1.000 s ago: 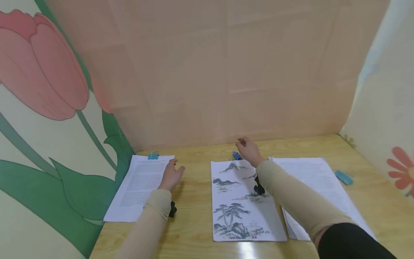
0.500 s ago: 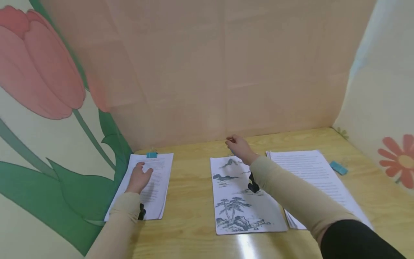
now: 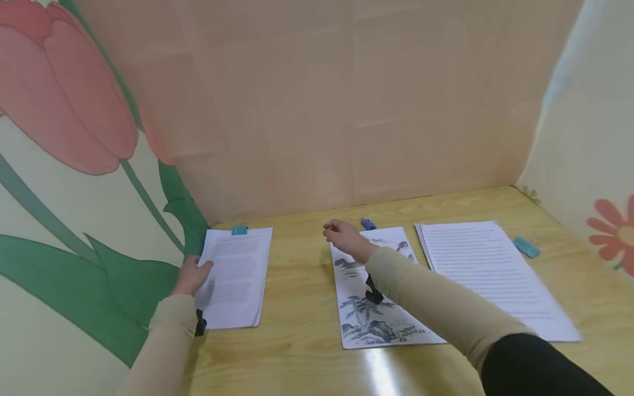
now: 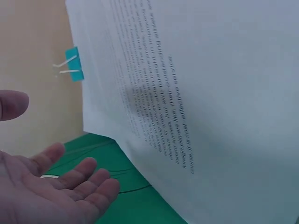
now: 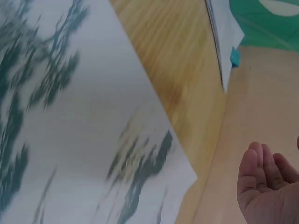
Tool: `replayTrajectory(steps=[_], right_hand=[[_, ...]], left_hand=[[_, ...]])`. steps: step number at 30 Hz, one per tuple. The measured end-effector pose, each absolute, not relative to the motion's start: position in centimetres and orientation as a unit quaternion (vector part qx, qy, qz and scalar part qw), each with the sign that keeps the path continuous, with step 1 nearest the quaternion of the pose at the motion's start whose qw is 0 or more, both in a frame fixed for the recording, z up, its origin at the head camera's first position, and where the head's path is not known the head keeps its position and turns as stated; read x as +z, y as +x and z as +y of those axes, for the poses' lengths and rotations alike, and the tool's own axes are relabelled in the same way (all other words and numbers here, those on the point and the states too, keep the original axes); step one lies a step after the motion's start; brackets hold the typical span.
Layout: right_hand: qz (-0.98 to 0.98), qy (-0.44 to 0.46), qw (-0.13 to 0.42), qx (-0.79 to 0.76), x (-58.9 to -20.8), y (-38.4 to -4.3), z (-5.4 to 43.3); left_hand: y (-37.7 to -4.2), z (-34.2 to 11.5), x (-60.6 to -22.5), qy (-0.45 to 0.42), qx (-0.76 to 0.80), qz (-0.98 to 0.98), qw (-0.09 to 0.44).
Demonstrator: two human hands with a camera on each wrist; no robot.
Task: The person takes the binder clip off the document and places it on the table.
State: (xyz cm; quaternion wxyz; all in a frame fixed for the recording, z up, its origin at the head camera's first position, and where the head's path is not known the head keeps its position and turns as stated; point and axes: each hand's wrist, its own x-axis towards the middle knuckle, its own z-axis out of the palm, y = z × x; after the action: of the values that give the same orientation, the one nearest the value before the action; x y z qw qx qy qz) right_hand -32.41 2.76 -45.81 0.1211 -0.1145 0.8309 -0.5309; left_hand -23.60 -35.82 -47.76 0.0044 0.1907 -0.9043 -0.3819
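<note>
Printed sheets in a stack lie at the table's left, with a teal binder clip on their far edge. My left hand is at the stack's left edge; in the left wrist view its fingers are parted and relaxed, and nothing is between them and the thumb. My right hand hovers at the upper left corner of an ink landscape picture. Loosely bent fingers show in the right wrist view, holding nothing. A dark blue binder clip lies just beyond the picture.
To the right lies another stack of printed sheets, close to the picture. A second teal binder clip lies beside it on the wooden table. Painted walls and a tan backdrop close off the far sides.
My left hand has moved left across the left stack to its left edge. The right hand has shifted left, away from the dark blue clip, which is uncovered now.
</note>
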Motion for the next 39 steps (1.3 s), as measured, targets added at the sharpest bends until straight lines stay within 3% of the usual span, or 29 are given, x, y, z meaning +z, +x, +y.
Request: replayTrajectory(steps=[14, 28, 39], right_hand=[[0.772, -0.103, 0.245, -0.578, -49.7, -30.7, -4.1], [0.726, -0.054, 0.283, -0.624, -53.1, -29.8, -7.4], [0.698, -0.059, 0.281, -0.656, -52.0, -29.7, -8.7]], left_hand=[[-22.6, -36.4, -50.5, 0.237, -0.359, -0.901, -0.049], [-21.8, -36.0, -51.5, 0.231, -0.401, -0.885, -0.043], [-22.2, -35.8, -51.2, 0.233, -0.359, -0.903, -0.035]])
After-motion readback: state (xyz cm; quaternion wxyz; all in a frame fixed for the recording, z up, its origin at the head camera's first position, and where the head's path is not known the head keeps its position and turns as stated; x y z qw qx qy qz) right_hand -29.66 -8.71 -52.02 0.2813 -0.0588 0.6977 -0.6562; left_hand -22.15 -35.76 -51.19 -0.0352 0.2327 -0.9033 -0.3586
